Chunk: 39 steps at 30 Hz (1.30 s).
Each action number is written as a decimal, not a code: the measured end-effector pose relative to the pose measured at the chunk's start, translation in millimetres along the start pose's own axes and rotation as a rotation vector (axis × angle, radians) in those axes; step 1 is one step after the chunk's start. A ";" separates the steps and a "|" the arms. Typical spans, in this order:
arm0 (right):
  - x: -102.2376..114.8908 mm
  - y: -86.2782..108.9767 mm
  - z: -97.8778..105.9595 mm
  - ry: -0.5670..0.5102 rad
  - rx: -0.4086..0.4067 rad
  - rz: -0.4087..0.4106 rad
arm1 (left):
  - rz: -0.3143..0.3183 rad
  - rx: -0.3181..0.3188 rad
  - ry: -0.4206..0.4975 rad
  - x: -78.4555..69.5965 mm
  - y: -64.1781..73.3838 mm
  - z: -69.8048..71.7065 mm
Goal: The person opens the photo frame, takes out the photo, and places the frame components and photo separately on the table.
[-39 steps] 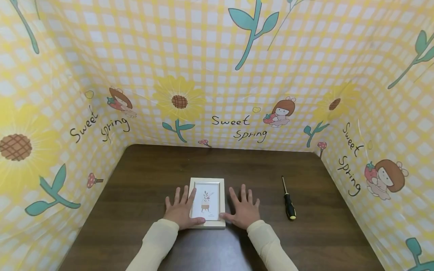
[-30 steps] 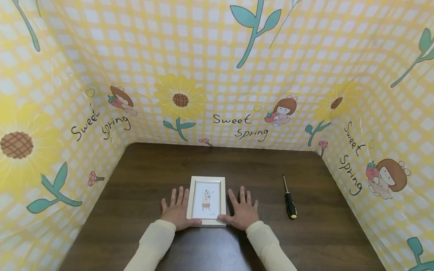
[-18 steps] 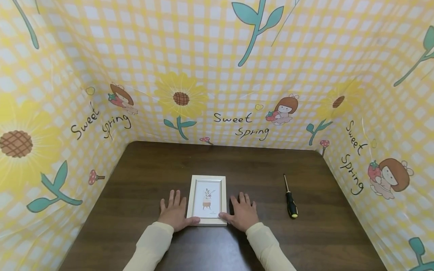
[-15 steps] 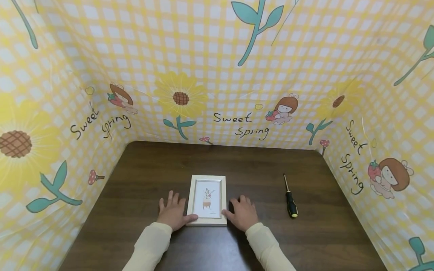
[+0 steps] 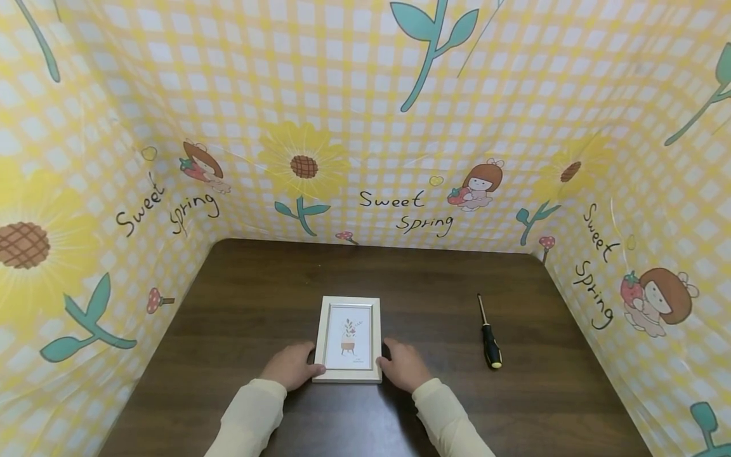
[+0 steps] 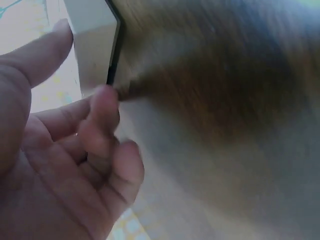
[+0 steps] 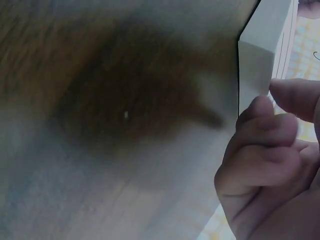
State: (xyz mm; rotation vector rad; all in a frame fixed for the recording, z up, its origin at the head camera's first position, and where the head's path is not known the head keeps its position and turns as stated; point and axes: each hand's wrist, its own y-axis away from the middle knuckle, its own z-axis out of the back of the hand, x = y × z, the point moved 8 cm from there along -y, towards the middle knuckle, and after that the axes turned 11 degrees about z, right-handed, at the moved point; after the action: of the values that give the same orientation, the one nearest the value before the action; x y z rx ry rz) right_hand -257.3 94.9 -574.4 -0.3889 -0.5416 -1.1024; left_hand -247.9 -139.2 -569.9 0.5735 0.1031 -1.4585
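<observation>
A picture frame [image 5: 348,301] with a pale cream border and a potted-plant print lies face up on the brown table. My left hand [image 5: 290,366] grips its left edge near the lower corner, thumb on the border and fingers curled at the side. On the opposite edge, my right hand [image 5: 407,365] pinches the frame between thumb and curled fingers. The left wrist view has the frame's corner [image 6: 95,42] between thumb and index finger; the remaining fingers bend inward. In the right wrist view, fingertips meet the frame's side [image 7: 256,65], with the thumb on its face.
A screwdriver [image 5: 490,346] with a black and yellow handle lies to the right of the frame. Yellow checked cloth [image 5: 365,139] printed with sunflowers walls off the back and both sides of the table [image 5: 257,279].
Both hands were spread flat with straight fingers beside the frame. The fingers have since curled in at its left and right edges, and the left thumb has drawn back toward the border.
</observation>
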 end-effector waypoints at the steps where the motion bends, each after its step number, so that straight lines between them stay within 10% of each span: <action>1: 0.4 0.0 -1.3 -0.019 0.010 -0.005 | 0.002 0.011 0.024 0.6 -0.6 -1.8; 26: -5.5 1.3 -19.8 -0.366 0.135 -0.061 | 0.000 0.189 0.309 3.6 -2.7 -28.1; 39: -8.2 5.0 -21.1 -0.421 0.127 -0.011 | -0.033 0.121 0.298 0.9 2.3 -26.9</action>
State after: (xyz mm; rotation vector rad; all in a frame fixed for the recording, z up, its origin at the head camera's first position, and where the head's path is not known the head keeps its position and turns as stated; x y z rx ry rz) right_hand -250.9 91.4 -596.4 -0.5112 -0.9814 -0.9932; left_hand -238.3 -128.5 -592.7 0.8894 0.2607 -1.4098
